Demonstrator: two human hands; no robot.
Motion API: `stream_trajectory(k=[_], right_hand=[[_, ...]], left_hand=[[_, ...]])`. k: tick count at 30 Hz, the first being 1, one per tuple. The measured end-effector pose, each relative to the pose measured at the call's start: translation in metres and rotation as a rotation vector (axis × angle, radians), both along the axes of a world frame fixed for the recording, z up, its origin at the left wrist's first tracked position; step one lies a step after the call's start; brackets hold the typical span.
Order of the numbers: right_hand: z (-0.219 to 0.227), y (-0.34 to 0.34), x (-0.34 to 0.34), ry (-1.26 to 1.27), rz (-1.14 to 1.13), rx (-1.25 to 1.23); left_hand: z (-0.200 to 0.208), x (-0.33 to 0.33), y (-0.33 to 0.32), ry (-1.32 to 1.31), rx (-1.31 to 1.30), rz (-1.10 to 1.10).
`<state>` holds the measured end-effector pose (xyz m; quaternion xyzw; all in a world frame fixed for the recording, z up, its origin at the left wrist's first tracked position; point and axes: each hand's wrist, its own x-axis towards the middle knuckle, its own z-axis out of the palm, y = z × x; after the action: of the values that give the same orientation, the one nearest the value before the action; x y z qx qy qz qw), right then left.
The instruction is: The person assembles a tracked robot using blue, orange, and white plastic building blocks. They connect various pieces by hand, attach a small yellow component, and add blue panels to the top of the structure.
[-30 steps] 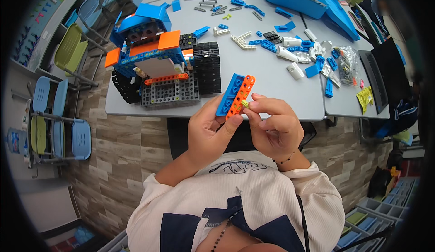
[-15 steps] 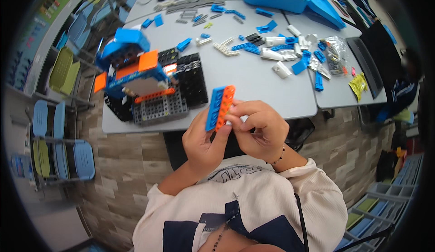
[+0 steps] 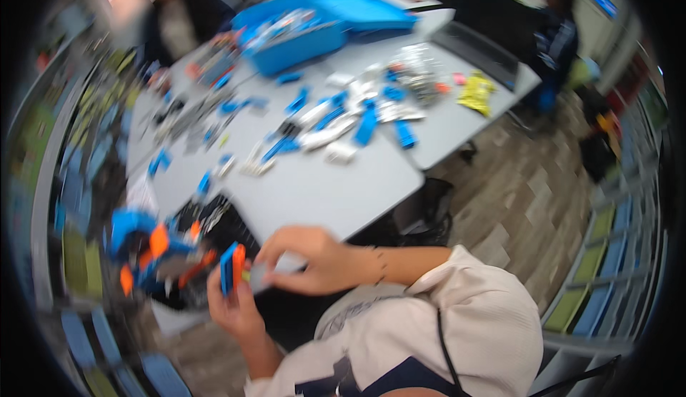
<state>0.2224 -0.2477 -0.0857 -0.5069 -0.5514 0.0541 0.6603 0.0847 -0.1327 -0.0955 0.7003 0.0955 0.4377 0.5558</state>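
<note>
My left hand (image 3: 239, 315) holds a blue and orange toy building piece (image 3: 228, 268) upright between thumb and fingers. The piece has a blue plate joined to an orange beam with holes. A small yellowish bit (image 3: 246, 272) shows at its orange side. My right hand (image 3: 307, 257) is just right of the piece, blurred, with thumb and forefinger curved and a gap between their tips; nothing shows in them. Left of my left hand, on the table's near edge, stands a larger building-brick model (image 3: 153, 250) in blue and orange with black tracks.
Loose blue, white and grey parts lie over the table (image 3: 314, 204). A blue bin (image 3: 296, 47) with its lid stands at the back. A clear bag of parts (image 3: 421, 75), a yellow packet (image 3: 477, 95) and a laptop (image 3: 475, 54) are at right. Two people are beyond the table.
My view has swung to the right, so the table and model appear farther left. My right fingers have come away from the piece, which stays in my left hand.
</note>
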Motion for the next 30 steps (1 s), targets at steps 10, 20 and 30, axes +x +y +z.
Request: stream_trajectory(k=[10, 20, 30], right_hand=[[0.034, 0.038, 0.007, -0.137, 0.115, -0.047], [0.017, 0.045, -0.016, -0.17, 0.08, -0.08], [0.011, 0.03, -0.013, -0.129, 0.028, -0.127]], left_hand=[[0.07, -0.07, 0.071, 0.055, 0.48, 0.576], [0.084, -0.051, 0.13, 0.273, 1.078, 0.534], [0.072, -0.055, 0.14, 0.234, 1.114, 0.534]])
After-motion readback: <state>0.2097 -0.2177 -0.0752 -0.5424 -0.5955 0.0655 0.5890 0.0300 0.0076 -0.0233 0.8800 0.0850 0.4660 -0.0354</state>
